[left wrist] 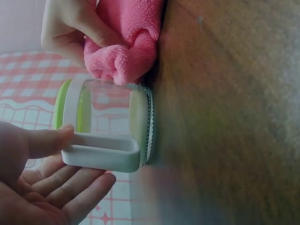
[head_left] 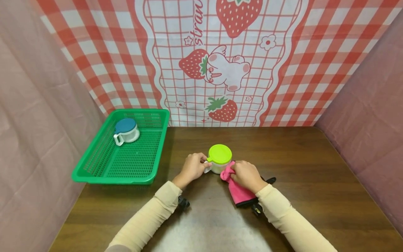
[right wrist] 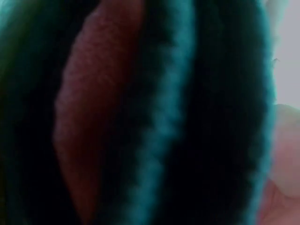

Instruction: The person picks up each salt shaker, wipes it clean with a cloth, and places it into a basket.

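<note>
A clear seasoning jar (head_left: 219,167) with a lime-green lid (head_left: 220,154) and a white handle (left wrist: 101,152) stands upright on the table. My left hand (head_left: 193,167) pinches that handle, thumb on one side and fingers on the other. Bunched in my right hand (head_left: 247,175) is a pink cloth (head_left: 237,190) with a dark edge, its gathered end right at the jar's side. Close up in the left wrist view, the cloth (left wrist: 124,56) looks fluffy. Blurred dark cloth folds (right wrist: 164,117) fill most of the right wrist view, with some skin at the right edge.
To the left stands a green plastic basket (head_left: 152,179) with perforated walls. Inside it sits a second jar (head_left: 128,135) with a blue lid and white handle. A red-and-white strawberry-print curtain (head_left: 277,105) hangs behind the brown wooden table (head_left: 315,168), with plain pinkish drapes at both sides.
</note>
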The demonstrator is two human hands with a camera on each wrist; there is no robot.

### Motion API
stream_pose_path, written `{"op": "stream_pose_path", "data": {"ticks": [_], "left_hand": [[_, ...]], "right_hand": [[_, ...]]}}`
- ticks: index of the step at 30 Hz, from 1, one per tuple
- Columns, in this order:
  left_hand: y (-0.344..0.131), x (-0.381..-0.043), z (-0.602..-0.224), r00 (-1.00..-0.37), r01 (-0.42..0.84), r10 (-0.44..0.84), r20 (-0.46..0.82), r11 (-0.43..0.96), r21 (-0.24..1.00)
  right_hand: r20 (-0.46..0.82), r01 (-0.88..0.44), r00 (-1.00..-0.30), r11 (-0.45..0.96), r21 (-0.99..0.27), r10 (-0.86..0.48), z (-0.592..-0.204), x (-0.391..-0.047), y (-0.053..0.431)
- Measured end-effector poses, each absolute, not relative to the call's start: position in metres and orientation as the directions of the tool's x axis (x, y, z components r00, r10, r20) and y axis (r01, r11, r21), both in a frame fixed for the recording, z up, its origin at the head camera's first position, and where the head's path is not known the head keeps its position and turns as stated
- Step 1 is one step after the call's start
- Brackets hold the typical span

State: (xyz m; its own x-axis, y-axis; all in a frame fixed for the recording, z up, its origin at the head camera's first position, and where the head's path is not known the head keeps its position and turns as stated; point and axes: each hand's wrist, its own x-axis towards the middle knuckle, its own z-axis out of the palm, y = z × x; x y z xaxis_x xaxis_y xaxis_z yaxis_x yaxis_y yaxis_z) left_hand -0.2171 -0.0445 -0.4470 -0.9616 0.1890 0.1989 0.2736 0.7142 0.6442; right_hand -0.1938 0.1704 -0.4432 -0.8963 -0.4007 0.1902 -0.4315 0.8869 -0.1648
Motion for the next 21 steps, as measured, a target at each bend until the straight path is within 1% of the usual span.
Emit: {"op": "stream_pose_path", "data": {"ticks": [3, 6, 10, 15, 21], "left_hand": [[-0.045, -0.216, -0.447, -0.963, 0.268, 0.181, 0.197, 0.695, 0.667], [-0.046, -0.215, -0.447, -0.967, 0.253, 0.173, 0.185, 0.683, 0.685], [-0.046, -0.215, -0.449, -0.973, 0.230, 0.163, 0.163, 0.668, 0.708], [-0.046, -0.216, -0.450, -0.975, 0.221, 0.151, 0.162, 0.662, 0.716], [-0.044, -0.215, -0.449, -0.968, 0.250, 0.158, 0.195, 0.669, 0.700]], "right_hand": [[0.204, -0.440, -0.891, 0.882, -0.169, -0.405, -0.441, -0.191, 0.174], [0.246, -0.460, -0.877, 0.868, -0.187, -0.412, -0.438, -0.189, 0.181], [0.298, -0.468, -0.871, 0.847, -0.253, -0.392, -0.434, -0.188, 0.190], [0.288, -0.400, -0.907, 0.845, -0.355, -0.308, -0.431, -0.190, 0.193], [0.261, -0.336, -0.935, 0.837, -0.433, -0.240, -0.436, -0.193, 0.186]]}}
